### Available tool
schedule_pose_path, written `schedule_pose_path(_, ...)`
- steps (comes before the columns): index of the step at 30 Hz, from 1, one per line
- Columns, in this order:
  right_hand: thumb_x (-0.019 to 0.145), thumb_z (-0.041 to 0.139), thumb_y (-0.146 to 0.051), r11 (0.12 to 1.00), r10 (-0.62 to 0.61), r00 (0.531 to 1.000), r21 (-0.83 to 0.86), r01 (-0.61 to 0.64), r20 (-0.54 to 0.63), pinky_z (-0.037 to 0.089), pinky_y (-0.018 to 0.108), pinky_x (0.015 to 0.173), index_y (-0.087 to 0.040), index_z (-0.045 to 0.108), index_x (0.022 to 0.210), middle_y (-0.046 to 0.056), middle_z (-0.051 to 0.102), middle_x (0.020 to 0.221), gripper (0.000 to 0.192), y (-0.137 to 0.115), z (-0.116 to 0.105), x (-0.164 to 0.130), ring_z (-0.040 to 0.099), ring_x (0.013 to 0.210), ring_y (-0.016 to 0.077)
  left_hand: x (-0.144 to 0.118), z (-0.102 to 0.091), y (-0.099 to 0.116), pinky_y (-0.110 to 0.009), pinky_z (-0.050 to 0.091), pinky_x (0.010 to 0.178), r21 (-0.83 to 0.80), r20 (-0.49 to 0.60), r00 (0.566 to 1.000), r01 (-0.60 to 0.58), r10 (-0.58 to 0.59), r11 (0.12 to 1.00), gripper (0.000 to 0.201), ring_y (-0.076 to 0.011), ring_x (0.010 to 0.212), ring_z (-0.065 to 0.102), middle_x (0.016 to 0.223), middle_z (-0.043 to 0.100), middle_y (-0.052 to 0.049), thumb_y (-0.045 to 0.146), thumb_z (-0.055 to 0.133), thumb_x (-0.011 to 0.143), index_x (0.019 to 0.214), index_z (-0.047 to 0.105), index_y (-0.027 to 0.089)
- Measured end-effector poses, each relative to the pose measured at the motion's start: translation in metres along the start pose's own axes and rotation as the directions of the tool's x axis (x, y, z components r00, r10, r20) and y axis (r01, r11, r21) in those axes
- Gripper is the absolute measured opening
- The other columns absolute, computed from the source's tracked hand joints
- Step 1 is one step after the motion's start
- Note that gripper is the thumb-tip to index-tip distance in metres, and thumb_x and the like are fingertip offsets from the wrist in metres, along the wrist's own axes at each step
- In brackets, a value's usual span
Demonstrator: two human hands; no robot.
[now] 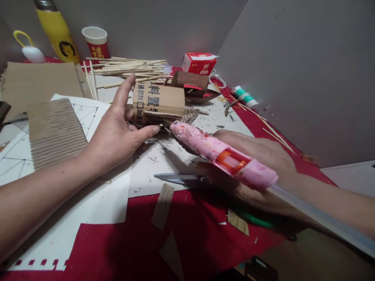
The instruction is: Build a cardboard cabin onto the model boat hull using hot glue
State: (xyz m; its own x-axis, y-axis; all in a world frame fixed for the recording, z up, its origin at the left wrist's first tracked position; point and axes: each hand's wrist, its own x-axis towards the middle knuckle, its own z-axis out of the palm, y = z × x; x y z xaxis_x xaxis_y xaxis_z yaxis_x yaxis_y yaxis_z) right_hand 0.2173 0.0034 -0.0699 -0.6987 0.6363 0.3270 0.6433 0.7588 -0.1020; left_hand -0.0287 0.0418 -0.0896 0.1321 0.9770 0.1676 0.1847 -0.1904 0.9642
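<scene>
Head view: the left hand lies open, palm turned inward, its thumb and fingers touching the side of a small brown cardboard model with printed characters, which stands near the middle of the red-covered table toward its far edge. The right hand is closed around a pink hot-glue gun, whose nozzle meets the model's lower edge. Steel scissors lie just below the gun. A bundle of pale wooden sticks rests near the far edge, a corrugated cardboard sheet toward the left edge.
</scene>
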Motion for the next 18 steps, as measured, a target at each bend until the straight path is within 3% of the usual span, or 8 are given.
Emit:
schedule_pose_path(6,0.096,0.043,-0.036,0.994,-0.076,0.997,-0.075,0.074,-0.020,0.044,0.025,0.057,-0.020,0.062,0.095,0.003,0.058,0.075,0.025,0.0030,0.0031,0.0048,0.053,0.066,0.0144,0.0008,0.0023,0.0011,-0.020,0.048,0.041,-0.072,0.021,1.000,-0.002,0.003,0.997,0.098,-0.0090,0.045,0.060,0.086,0.072,0.000,0.011,0.073,0.072,0.151,0.018,0.028)
schedule_pose_path(12,0.096,0.044,-0.032,0.990,-0.122,0.990,-0.080,0.116,-0.069,0.041,0.023,0.053,-0.019,0.059,0.090,0.001,0.055,0.070,0.021,0.0049,0.0067,0.0078,0.051,0.059,0.0119,0.0017,0.0030,0.0013,-0.030,0.060,0.071,-0.105,0.016,0.999,-0.031,0.033,0.994,0.099,-0.0165,0.066,0.071,0.082,0.071,0.000,0.008,0.074,0.071,0.152,0.018,0.019)
schedule_pose_path(18,0.097,0.039,-0.039,0.987,-0.028,0.998,-0.157,0.037,0.056,0.041,0.025,0.053,-0.020,0.062,0.088,0.004,0.062,0.076,0.031,0.0046,0.0051,0.0046,0.051,0.061,0.0144,0.0021,0.0033,-0.0005,-0.034,0.060,0.079,-0.098,0.015,0.999,-0.047,0.049,0.994,0.097,-0.0183,0.074,0.072,0.083,0.072,-0.001,0.005,0.072,0.073,0.152,0.018,0.018)
